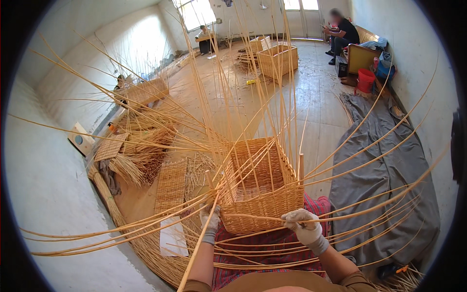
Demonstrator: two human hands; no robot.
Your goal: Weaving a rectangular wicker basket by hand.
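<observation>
A rectangular wicker basket (262, 209) rests against my lap, its open top facing up and away. Long pale willow rods fan out from its rim and corners. My right hand (302, 226), in a whitish work glove, is closed on a willow rod (253, 217) that runs across the basket's near side. My left hand (210, 220), also gloved, is closed at the basket's near left corner, its fingertips partly hidden by rods. A thicker rod (197, 258) slants down in front of that hand.
Woven panels (171, 186) and bundled rods (146, 151) lie on the left. A grey cloth (384, 180) covers the floor on the right, beside a red bucket (365, 80). Finished-looking wicker boxes (278, 61) stand farther off. Several people sit around the room.
</observation>
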